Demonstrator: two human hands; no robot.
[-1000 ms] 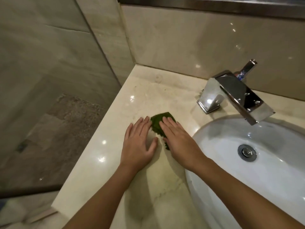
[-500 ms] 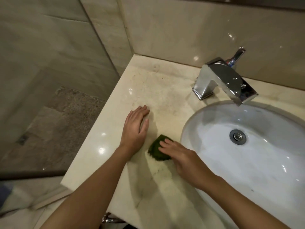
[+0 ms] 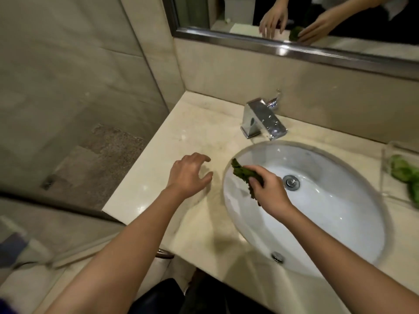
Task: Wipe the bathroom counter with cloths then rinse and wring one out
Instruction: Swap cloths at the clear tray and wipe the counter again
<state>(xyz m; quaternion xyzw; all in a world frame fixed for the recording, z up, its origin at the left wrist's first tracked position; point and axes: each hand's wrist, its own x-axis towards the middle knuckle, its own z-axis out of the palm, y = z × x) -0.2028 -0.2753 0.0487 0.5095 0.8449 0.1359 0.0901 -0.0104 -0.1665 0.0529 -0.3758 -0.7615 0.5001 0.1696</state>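
The right grip is clutching the cloth over the sink, tap beyond it, the left grip hovering empty, loose-fingered, above the table: wiping is seemingly ending, rinsing and wringing remaining.

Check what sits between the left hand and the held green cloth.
Nothing but bare counter and the sink rim between left hand and cloth, per the head view.
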